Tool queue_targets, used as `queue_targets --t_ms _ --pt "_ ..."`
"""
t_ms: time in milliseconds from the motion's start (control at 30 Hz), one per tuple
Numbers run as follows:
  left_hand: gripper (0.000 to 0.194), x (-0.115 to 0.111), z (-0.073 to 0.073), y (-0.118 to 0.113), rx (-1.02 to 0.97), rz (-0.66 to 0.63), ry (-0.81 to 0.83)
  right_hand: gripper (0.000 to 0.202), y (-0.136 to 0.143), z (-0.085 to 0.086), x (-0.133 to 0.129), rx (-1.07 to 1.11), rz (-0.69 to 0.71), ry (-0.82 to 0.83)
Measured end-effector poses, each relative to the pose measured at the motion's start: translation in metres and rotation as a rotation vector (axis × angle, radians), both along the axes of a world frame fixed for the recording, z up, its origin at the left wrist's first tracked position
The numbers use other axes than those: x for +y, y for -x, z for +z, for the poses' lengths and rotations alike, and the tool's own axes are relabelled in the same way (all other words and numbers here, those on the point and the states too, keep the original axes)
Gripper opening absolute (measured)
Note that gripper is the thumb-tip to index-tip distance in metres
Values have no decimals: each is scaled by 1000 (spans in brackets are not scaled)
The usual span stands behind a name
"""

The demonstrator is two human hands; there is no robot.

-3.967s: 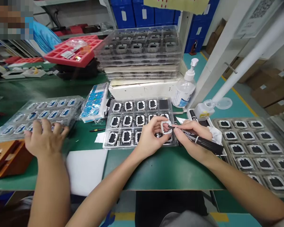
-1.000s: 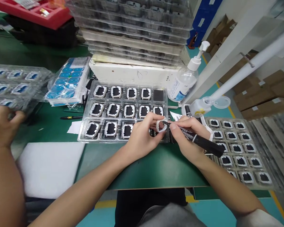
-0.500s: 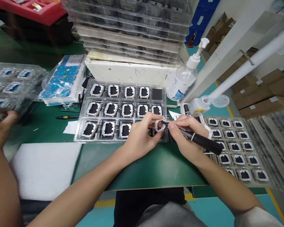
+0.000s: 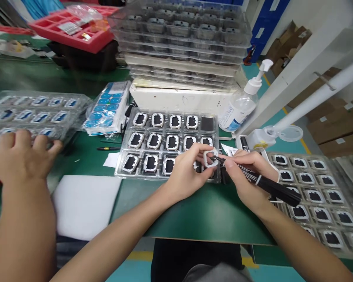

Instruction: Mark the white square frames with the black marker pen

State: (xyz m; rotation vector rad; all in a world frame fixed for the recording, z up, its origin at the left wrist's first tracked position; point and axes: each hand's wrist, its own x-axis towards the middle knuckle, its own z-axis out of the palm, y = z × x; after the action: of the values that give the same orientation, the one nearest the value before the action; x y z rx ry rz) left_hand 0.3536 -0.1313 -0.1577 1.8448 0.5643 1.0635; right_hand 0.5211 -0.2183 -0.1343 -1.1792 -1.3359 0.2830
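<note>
Between its thumb and fingers my left hand (image 4: 190, 170) holds a small whitish square frame (image 4: 211, 158) over the lower right corner of a clear plastic tray (image 4: 119, 166). My right hand (image 4: 251, 176) is closed round a black marker (image 4: 278, 190), its tip at the inner edge of the frame. Rows of similar frames with dark centres sit in the tray's compartments; the top right compartment shows only a dark pad (image 4: 207, 123).
A co-worker's hand (image 4: 25, 152) rests on another tray (image 4: 51, 111) at the left. Stacked trays (image 4: 182, 47) stand behind. A pump bottle (image 4: 239, 103), more trays (image 4: 314, 188) and a white foam sheet (image 4: 85, 203) lie around; a thin pen (image 4: 108, 149) is left of the tray.
The view has shifted left, so the bench things appear further right. The frame looks turned more face-on, with the marker still at it. The co-worker's hand now lies over the left tray.
</note>
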Motion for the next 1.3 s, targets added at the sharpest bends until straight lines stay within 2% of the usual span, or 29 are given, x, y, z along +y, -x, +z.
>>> queue_targets --t_ms 433,667,933,1300 --pt "43 1 -2 -1 65 33 -78 24 -5 0 9 -31 -35 -136" --pt "37 1 -4 -2 -5 -53 37 30 -3 1 8 -58 -27 -132" --pt "37 0 -6 -2 -40 -48 18 27 -3 -2 5 -29 -17 -83" --pt "37 0 -2 -1 -32 -79 81 27 -3 -3 8 -23 -8 -142"
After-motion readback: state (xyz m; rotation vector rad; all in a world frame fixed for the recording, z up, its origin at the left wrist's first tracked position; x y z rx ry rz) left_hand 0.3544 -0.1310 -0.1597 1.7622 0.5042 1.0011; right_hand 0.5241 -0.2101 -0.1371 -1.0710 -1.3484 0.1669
